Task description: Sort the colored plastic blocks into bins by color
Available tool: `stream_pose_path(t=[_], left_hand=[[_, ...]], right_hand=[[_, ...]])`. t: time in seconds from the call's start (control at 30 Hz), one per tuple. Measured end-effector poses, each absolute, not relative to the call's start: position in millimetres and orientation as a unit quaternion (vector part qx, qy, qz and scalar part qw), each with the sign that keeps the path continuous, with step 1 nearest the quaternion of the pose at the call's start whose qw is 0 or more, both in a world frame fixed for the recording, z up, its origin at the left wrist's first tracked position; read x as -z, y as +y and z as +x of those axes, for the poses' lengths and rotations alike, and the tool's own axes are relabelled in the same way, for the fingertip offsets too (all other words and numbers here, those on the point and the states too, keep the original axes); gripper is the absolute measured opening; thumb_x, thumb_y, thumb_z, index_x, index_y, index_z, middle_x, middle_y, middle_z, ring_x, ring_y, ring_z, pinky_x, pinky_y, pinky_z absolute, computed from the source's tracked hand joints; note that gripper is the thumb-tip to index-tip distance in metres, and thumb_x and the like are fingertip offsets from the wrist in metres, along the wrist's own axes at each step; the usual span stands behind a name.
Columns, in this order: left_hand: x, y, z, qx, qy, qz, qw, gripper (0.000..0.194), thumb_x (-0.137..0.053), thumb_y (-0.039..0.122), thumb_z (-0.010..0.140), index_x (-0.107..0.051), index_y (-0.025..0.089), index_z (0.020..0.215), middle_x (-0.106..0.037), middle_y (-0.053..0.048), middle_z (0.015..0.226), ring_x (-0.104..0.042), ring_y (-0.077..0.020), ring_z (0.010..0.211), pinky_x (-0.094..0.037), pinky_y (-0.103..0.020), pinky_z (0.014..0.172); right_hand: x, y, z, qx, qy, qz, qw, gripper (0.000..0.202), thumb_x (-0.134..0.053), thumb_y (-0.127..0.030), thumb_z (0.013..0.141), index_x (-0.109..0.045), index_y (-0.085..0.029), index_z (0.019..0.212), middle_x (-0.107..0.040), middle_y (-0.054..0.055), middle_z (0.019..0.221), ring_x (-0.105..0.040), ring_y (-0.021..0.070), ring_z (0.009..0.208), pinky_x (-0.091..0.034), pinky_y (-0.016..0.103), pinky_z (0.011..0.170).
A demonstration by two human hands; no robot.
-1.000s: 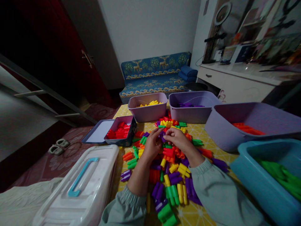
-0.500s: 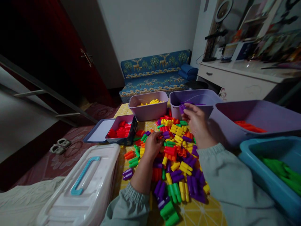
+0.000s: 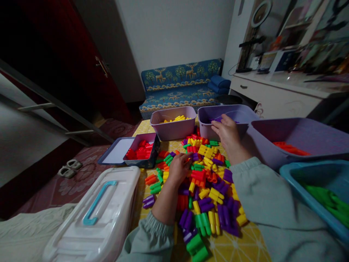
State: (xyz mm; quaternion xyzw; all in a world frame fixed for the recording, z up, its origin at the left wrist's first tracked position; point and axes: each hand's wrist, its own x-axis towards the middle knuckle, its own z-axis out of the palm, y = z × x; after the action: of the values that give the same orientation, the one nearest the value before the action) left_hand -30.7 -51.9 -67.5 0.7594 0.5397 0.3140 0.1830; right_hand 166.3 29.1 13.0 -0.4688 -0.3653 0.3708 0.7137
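Note:
My right hand (image 3: 228, 134) is over the front rim of a purple bin (image 3: 222, 129). Its fingers are apart and no block shows in them; purple blocks (image 3: 216, 119) lie inside. My left hand (image 3: 178, 169) rests on a heap of colored plastic building blocks (image 3: 215, 195). Its fingers are loosely bent and spread, the tips beside a purple block (image 3: 195, 157), with nothing visibly gripped. Red, yellow, green, orange and purple blocks are mixed in the heap.
A pinkish bin (image 3: 174, 127) holds yellow blocks, a dark-sided box (image 3: 151, 160) red ones. At right, a lavender bin (image 3: 272, 160) contains orange-red blocks and a blue tub (image 3: 289, 178) green ones. A lidded white box (image 3: 109, 196) stands left; a patterned sofa (image 3: 180, 85) is behind.
My right hand held a purple block over the purple bin; that block has left its fingers, which have opened. My left hand has stayed almost in place on the heap.

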Motion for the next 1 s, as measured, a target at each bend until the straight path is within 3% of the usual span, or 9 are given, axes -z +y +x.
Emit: stream_pose_path(t=[0.07, 0.2, 0.33, 0.43, 0.53, 0.63, 0.7, 0.87, 1.0], left_hand=[[68, -52, -31, -0.316, 0.539, 0.759, 0.184, 0.038, -0.059, 0.02, 0.085, -0.065, 0.023, 0.122, -0.069, -0.006, 0.102, -0.061, -0.0201, 0.09, -0.047, -0.03, 0.081], [70, -51, -31, -0.327, 0.544, 0.75, 0.187, 0.035, -0.061, 0.021, 0.084, -0.067, 0.023, 0.118, -0.07, -0.006, 0.098, -0.062, -0.0196, 0.087, -0.048, -0.03, 0.079], [69, -51, -30, -0.345, 0.547, 0.737, 0.198, 0.033, -0.064, 0.023, 0.081, -0.069, 0.021, 0.113, -0.07, -0.006, 0.1, -0.063, -0.0198, 0.088, -0.049, -0.031, 0.08], [65, -53, -29, -0.391, 0.534, 0.719, 0.211, 0.027, -0.065, 0.033, 0.082, -0.072, 0.018, 0.104, -0.07, -0.008, 0.1, -0.064, -0.0196, 0.088, -0.05, -0.031, 0.082], [61, -54, -28, -0.471, 0.518, 0.676, 0.23, 0.033, -0.064, 0.038, 0.083, -0.069, 0.018, 0.109, -0.068, -0.009, 0.105, -0.063, -0.0169, 0.082, -0.051, -0.03, 0.078], [58, -56, -28, -0.531, 0.48, 0.636, 0.288, 0.044, -0.064, 0.037, 0.084, -0.06, 0.02, 0.125, -0.066, -0.01, 0.118, -0.063, -0.0161, 0.084, -0.052, -0.029, 0.077], [58, -55, -28, -0.545, 0.453, 0.617, 0.342, 0.041, -0.062, 0.036, 0.085, -0.061, 0.019, 0.122, -0.068, -0.01, 0.115, -0.064, -0.0169, 0.085, -0.052, -0.028, 0.076], [64, -49, -32, -0.55, 0.469, 0.589, 0.361, 0.022, -0.06, 0.033, 0.083, -0.068, 0.015, 0.091, -0.072, -0.007, 0.09, -0.066, -0.0187, 0.085, -0.052, -0.026, 0.073], [68, -44, -40, -0.568, 0.519, 0.558, 0.311, 0.02, -0.055, 0.031, 0.085, -0.067, 0.015, 0.087, -0.07, -0.005, 0.086, -0.065, -0.0174, 0.085, -0.051, -0.025, 0.074]], right_hand=[[-7, 16, 164, -0.342, -0.43, -0.488, 0.678, 0.045, -0.068, -0.022, 0.065, -0.063, -0.018, 0.11, -0.065, 0.011, 0.116, -0.066, 0.0218, 0.097, -0.057, 0.035, 0.077], [21, -9, 164, -0.284, -0.568, -0.564, 0.527, 0.026, -0.062, -0.028, 0.073, -0.07, -0.014, 0.093, -0.072, 0.011, 0.091, -0.069, 0.0222, 0.082, -0.055, 0.037, 0.078], [50, -25, 168, -0.135, -0.654, -0.662, 0.34, 0.039, -0.071, -0.021, 0.067, -0.069, -0.016, 0.105, -0.071, 0.013, 0.106, -0.065, 0.0275, 0.099, -0.049, 0.04, 0.09], [53, -31, 168, -0.058, -0.66, -0.701, 0.265, 0.028, -0.073, -0.021, 0.067, -0.07, -0.018, 0.095, -0.07, 0.013, 0.103, -0.063, 0.031, 0.104, -0.048, 0.041, 0.089], [44, -33, 164, -0.112, -0.641, -0.689, 0.318, 0.015, -0.068, -0.023, 0.074, -0.066, -0.021, 0.089, -0.072, 0.008, 0.09, -0.067, 0.0251, 0.089, -0.049, 0.035, 0.077], [34, -38, 152, -0.286, -0.66, -0.559, 0.413, 0.017, -0.065, -0.03, 0.077, -0.064, -0.021, 0.091, -0.072, 0.003, 0.084, -0.068, 0.0198, 0.075, -0.05, 0.029, 0.067], [31, -42, 141, -0.357, -0.684, -0.475, 0.423, 0.018, -0.065, -0.033, 0.076, -0.065, -0.02, 0.088, -0.072, 0.003, 0.084, -0.069, 0.0197, 0.076, -0.051, 0.028, 0.066], [33, -47, 127, -0.32, -0.693, -0.51, 0.397, 0.015, -0.065, -0.033, 0.075, -0.067, -0.02, 0.082, -0.072, 0.003, 0.081, -0.068, 0.021, 0.079, -0.05, 0.029, 0.068], [41, -39, 140, -0.272, -0.669, -0.562, 0.403, 0.013, -0.062, -0.032, 0.077, -0.067, -0.021, 0.081, -0.073, 0.004, 0.082, -0.069, 0.0215, 0.08, -0.05, 0.03, 0.07]])
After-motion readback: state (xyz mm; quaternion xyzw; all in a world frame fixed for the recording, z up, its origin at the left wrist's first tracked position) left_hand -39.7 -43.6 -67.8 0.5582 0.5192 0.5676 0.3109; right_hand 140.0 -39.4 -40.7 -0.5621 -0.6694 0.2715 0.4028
